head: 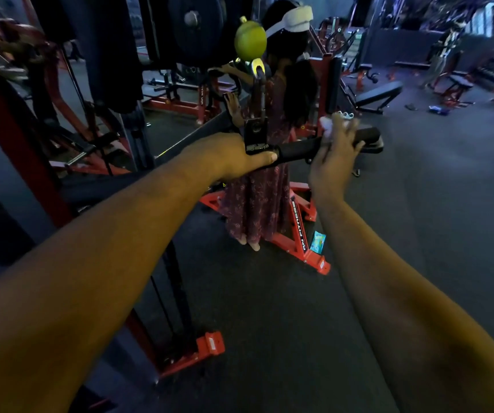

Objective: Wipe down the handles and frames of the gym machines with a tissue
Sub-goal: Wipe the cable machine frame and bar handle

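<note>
Far left: red machine frame [7, 120] runs diagonally down the edge of view, with a black weight plate [198, 25] mounted above it near the top centre. Lower down, a red foot bracket [210, 345] of that frame sits on the dark rubber floor [269, 323].

Left hand [233, 158]: fingers wrapped round the black pull-down bar [296, 147] just beside its centre bracket [256, 134], thumb laid along the front of the bar. Grip closed on the bar.

Centre: the bracket hangs from a dark link and a yellow-green carabiner [257, 67], with a green ball stopper [250, 38] above it. Behind the bar stands another person [257, 189] in a patterned dress, wearing a white headband, turned away and touching a machine.

Right hand [333, 158]: at the right-hand foam grip of the bar, fingers partly spread and curled loosely over it. White tissue [327, 125] is bunched under the fingertips, pressed against the top of the grip. Hold is loose, not a fist.

Below right of centre: a small blue packet [317, 242] leans against the red base [299, 231] of the machine behind. Far right: benches [377, 98] stand well apart, blurred.
</note>
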